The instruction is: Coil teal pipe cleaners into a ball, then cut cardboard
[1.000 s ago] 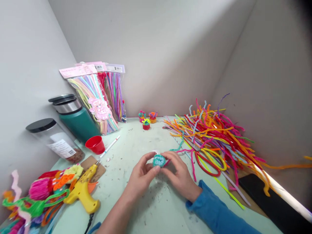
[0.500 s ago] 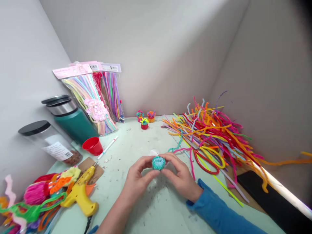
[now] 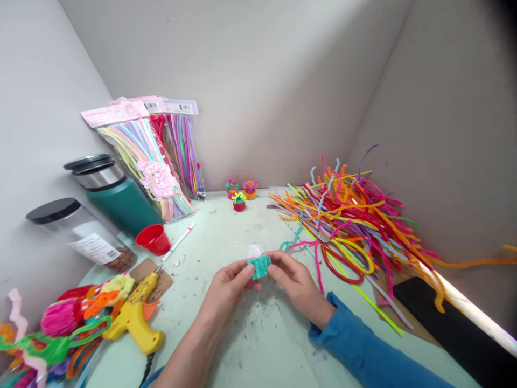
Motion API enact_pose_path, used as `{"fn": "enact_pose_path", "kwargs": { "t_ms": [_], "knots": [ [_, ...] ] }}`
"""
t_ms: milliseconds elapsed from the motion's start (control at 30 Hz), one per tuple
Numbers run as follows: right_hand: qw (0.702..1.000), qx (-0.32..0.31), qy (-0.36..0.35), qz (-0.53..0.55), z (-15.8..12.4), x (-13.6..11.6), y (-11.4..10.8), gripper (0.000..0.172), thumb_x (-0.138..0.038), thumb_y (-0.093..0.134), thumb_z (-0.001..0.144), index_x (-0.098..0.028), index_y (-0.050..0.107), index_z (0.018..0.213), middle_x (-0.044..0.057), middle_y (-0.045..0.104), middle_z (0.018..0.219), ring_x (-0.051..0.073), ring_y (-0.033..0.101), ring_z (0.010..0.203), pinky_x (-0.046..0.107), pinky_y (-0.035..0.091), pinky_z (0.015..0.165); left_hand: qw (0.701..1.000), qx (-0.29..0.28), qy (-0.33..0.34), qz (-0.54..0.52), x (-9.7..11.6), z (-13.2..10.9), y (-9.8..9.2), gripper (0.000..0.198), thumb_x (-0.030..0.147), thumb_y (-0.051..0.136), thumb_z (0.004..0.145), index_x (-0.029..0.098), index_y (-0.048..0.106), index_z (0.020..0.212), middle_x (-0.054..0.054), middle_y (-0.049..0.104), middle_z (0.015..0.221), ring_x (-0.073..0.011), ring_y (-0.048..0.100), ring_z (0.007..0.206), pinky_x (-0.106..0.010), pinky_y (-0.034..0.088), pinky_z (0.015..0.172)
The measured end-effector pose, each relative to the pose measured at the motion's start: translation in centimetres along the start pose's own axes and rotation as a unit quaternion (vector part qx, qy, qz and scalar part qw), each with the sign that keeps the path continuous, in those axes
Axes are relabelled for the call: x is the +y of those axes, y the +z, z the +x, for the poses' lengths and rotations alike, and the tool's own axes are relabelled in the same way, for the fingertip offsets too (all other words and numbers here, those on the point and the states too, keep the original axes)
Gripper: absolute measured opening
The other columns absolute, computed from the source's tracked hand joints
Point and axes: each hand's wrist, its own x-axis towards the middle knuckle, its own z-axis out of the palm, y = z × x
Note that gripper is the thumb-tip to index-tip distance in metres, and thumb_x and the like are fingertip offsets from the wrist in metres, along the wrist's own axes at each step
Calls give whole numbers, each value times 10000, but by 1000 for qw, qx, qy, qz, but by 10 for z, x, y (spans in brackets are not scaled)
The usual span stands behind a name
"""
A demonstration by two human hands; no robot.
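Note:
Between my two hands, above the front middle of the table, is a small teal piece made of fuzzy pipe cleaner [image 3: 261, 267], its ribbed side facing me. My left hand [image 3: 229, 288] pinches its left end between thumb and fingers. On its right end, my right hand [image 3: 297, 283] grips with thumb and forefinger. A small whitish clear object [image 3: 255, 250] lies just behind the piece, partly hidden. Farther back stand several little pipe cleaner figures, a red one [image 3: 239, 202] with a yellow-green top in front.
At right sprawls a heap of loose pipe cleaners [image 3: 355, 210], with scissors [image 3: 343, 264] at its front and a black slab [image 3: 452, 323] beyond. Left are a yellow glue gun [image 3: 135, 323], red cup [image 3: 154, 240], marker [image 3: 180, 241], clear jar [image 3: 92, 242], teal bottle [image 3: 123, 202] and packaged pipe cleaners [image 3: 141, 156].
The teal piece has been turned in my fingers: its round, lighter-centred face showed before, and now its ribbed side does. Both hands still hold it.

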Motion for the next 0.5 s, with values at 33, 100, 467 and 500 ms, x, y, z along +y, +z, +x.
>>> {"fn": "enact_pose_path", "kwargs": {
  "t_ms": [33, 100, 467, 500],
  "knots": [
    [1000, 3, 11, 8, 0, 1, 1, 208, -316, 508, 850, -187, 572, 1000, 39, 616, 946, 169, 573, 892, 285, 458, 797, 1000, -10, -9, -7, 0, -1, 0, 338, 349, 632, 752, 118, 676, 994, -102, 668, 915, -110, 566, 616, -267, 444, 705],
    [999, 5, 36, 26, 2, 1, 2, 217, -343, 509, 844, -184, 579, 974, 31, 619, 892, 163, 581, 837, 277, 471, 748, 999, -30, -26, -23, 0, -1, -1, 327, 355, 633, 751, 122, 684, 975, -93, 668, 889, -105, 564, 605, -259, 439, 695],
    [996, -15, 53, 65, 3, 2, -2, 202, -314, 527, 835, -178, 602, 963, -10, 574, 746, 111, 512, 648, 227, 431, 608, 1000, -19, -18, -17, -2, 0, -3, 297, 254, 696, 696, 109, 680, 954, -73, 673, 827, -81, 542, 569, -221, 432, 640],
    [997, -18, 50, 62, 3, 2, -2, 203, -310, 522, 837, -178, 604, 968, -7, 578, 754, 112, 515, 650, 229, 433, 608, 1000, -11, -12, -8, -2, 1, -3, 294, 249, 702, 689, 104, 678, 944, -74, 674, 820, -82, 542, 566, -220, 434, 635]
  ]
}}
